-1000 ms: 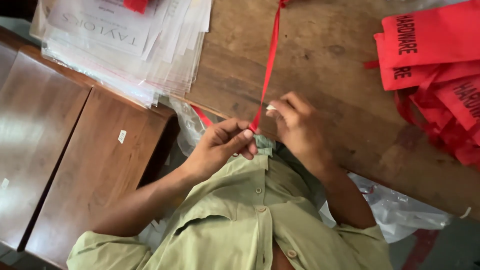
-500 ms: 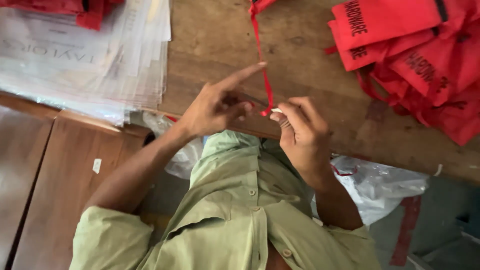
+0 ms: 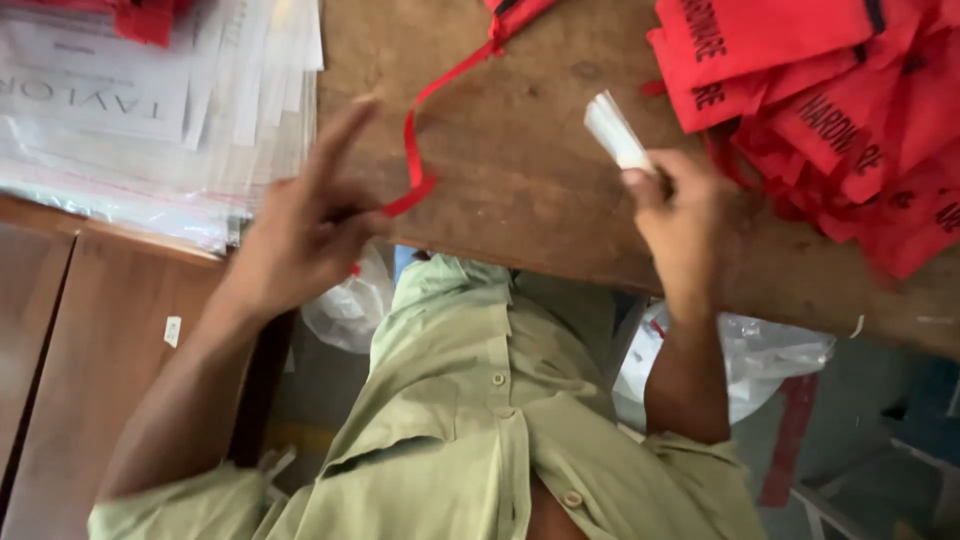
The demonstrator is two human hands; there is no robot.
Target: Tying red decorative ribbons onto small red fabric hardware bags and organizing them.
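on the wooden table (image 3: pixel 520 190) | left hand (image 3: pixel 300 235) pinches red ribbon (image 3: pixel 412 150), running away | right hand (image 3: pixel 685 215) grips white piece (image 3: pixel 615 130)

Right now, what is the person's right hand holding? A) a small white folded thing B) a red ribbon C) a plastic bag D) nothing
A: the right hand grips a small white folded thing, while the red ribbon is in the left hand.

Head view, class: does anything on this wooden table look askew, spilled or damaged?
Nothing looks spilled or damaged. The red ribbon lies kinked across the table, pinched in the left hand. The right hand holds a small white piece. The red bags are heaped loosely, overlapping.
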